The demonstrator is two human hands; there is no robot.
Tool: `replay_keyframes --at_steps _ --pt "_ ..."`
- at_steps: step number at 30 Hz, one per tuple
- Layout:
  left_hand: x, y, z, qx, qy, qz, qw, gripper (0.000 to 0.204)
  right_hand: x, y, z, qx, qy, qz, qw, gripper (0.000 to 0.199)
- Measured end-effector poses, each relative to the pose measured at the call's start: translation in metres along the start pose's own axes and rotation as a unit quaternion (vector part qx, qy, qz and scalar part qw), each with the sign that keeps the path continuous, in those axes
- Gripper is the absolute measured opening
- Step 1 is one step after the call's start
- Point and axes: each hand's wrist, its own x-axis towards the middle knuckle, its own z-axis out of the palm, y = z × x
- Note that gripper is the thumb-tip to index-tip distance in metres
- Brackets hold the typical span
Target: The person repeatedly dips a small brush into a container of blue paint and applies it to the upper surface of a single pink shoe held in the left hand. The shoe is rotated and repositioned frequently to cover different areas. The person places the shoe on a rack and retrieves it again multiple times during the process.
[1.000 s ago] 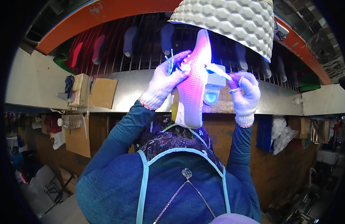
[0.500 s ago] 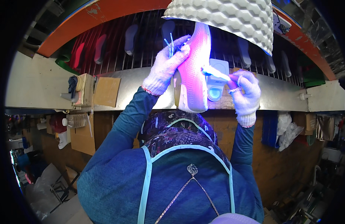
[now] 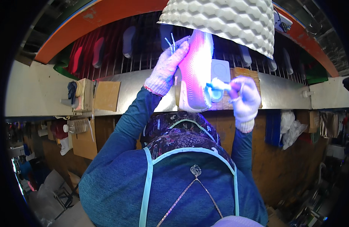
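Note:
Under bright violet light, a pink and white mesh shoe (image 3: 194,81) stands lengthwise in front of me. My gloved left hand (image 3: 167,72) is closed around its left side toward the far end, and light-blue lace ends (image 3: 170,42) stick up by the fingers. My gloved right hand (image 3: 247,99) pinches the handle of a brush (image 3: 220,85). The brush's tip meets the right side of the shoe near its close, rounded end. Glare washes out much of the shoe's surface. Right behind the brush is a pale tray with a round cup (image 3: 221,69).
A white honeycomb-textured shade (image 3: 220,17) hangs over the shoe's far end. Beyond the metal ledge (image 3: 134,89), several soles or insoles lie on a rack of bars (image 3: 111,60). A cardboard piece (image 3: 107,95) lies at left, with a plastic bottle (image 3: 77,126) below it.
The brush has slid toward me along the shoe's right side, with my right hand shifting slightly left and nearer. My left hand keeps its hold; the shoe has barely moved.

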Motion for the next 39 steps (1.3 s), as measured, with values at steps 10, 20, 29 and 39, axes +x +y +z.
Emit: replay_keyframes --at_steps 10,20,29,39 --pt "-0.014 -0.025 -0.007 -0.114 0.028 -0.077 0.990 0.055 -0.017 -0.002 -0.005 0.132 -0.060 0.291 0.946 0.014" --pt "-0.025 -0.039 -0.036 -0.029 0.120 -0.043 0.991 0.065 -0.031 -0.035 -0.026 -0.141 -0.084 0.219 0.962 0.014" --pt "-0.030 -0.034 -0.036 0.000 0.103 -0.034 0.994 0.070 -0.022 -0.028 -0.003 -0.132 -0.078 0.233 0.960 0.013" --pt "-0.017 -0.027 -0.040 0.018 0.089 -0.028 0.995 0.071 -0.004 -0.012 0.002 -0.044 -0.079 0.248 0.964 0.014"
